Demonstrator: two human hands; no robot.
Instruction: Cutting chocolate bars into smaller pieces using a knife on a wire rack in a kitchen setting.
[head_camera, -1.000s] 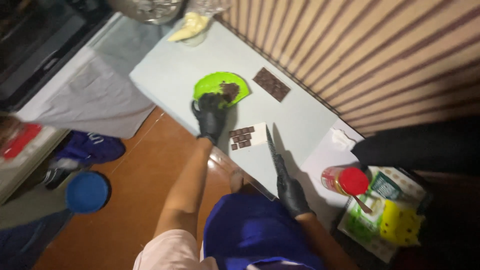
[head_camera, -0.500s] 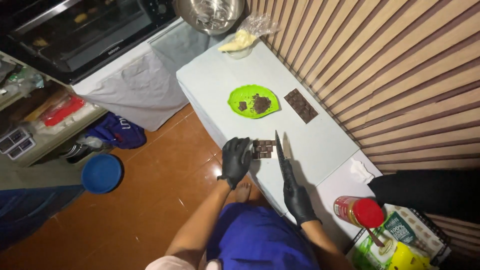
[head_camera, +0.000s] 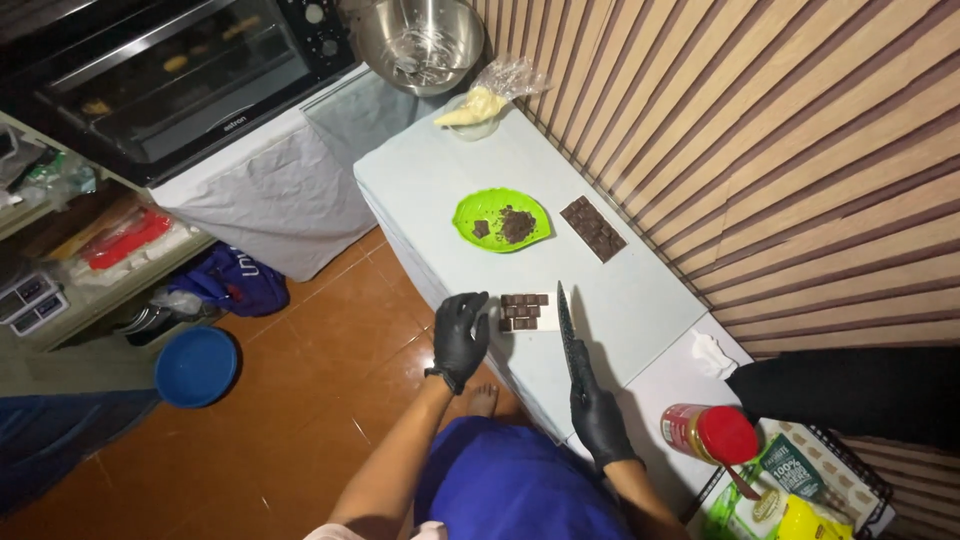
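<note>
Black-gloved left hand (head_camera: 459, 338), fingers spread and empty, sits just left of the chocolate pieces (head_camera: 522, 311); right hand (head_camera: 598, 415) grips the knife (head_camera: 565, 330), blade lengthwise just right of them.

Your left hand (head_camera: 461, 335) in a black glove rests open at the edge of the pale table (head_camera: 430, 190), just beside a small white board (head_camera: 530, 312) with chocolate pieces (head_camera: 521, 311); your right hand (head_camera: 599, 416), gloved too, grips a knife (head_camera: 566, 328) whose blade lies just right of the board; further away stand a green plate (head_camera: 500, 220) with chopped chocolate and a chocolate bar (head_camera: 593, 228).
</note>
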